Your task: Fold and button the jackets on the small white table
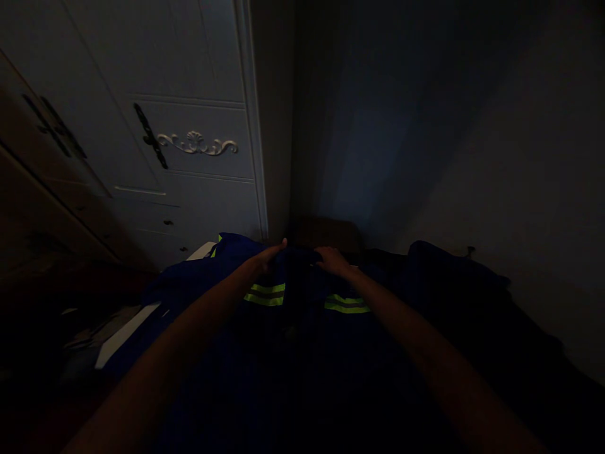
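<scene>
A white-edged surface (123, 337) is showing at left under the blue garment (189, 284), which is spreading across the lower middle. The left hand (270, 257) is resting at its upper edge, thumb raised apart from the fingers; whether they are gripping cloth, I cannot tell. Right of it, the right hand (332, 260) is touching that edge, fingers curving loosely, their grip unclear in the dark.
</scene>
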### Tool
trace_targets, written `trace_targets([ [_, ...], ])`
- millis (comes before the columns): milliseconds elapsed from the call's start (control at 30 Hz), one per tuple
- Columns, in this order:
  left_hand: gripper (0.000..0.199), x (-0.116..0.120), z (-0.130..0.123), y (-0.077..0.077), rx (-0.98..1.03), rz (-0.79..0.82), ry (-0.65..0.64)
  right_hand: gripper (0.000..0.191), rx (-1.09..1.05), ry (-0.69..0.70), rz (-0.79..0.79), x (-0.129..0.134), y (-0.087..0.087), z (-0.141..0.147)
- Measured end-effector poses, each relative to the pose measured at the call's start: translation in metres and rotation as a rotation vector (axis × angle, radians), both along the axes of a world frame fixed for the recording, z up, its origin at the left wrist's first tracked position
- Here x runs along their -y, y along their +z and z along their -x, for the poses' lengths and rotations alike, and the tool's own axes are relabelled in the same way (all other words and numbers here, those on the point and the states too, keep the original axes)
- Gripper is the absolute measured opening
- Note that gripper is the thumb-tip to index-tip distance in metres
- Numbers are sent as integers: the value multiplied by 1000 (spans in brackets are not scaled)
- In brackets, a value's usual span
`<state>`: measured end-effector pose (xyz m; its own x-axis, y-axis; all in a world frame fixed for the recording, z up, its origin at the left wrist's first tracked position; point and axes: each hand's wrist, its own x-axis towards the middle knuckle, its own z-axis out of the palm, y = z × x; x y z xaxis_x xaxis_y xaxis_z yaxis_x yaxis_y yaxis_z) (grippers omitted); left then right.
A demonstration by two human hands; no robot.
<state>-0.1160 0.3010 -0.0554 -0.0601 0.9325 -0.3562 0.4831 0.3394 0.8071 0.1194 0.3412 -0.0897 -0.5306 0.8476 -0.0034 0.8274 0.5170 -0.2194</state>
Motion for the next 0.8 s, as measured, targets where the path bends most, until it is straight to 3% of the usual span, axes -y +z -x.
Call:
trace_targets([
  [100, 57, 6, 0, -2, -153, -115, 41, 30, -32, -14, 22, -4, -2, -1],
  [200, 51, 13, -3, 3, -292, -289, 67, 29, -65, -71, 15, -7, -3, -2],
  [300, 45, 19, -11, 9, -438, -438, -111, 34, -57, -159, 1, -5, -3, 0],
  [367, 45, 21, -20, 9, -582, -458, -250, 37, -25, -238, -6, -1, 0, 2],
  [433, 48, 21, -29, 5, -684, -424, -284, 44, 12, -332, -28, 4, 5, 2],
  [533, 48, 17, -39, -4, -680, -341, -225, 56, 50, -457, -43, 12, 13, -6],
  [633, 37, 6, -40, -8, -613, -285, -166, 66, 74, -526, 59, 16, 15, -21],
  [733, 19, -11, -33, -3, -486, -251, -101, 42, 50, -503, 167, 16, 16, -35],
  [800, 11, -23, -29, 2, -389, -242, -52, 28, -8, -462, 156, 13, 20, -39],
])
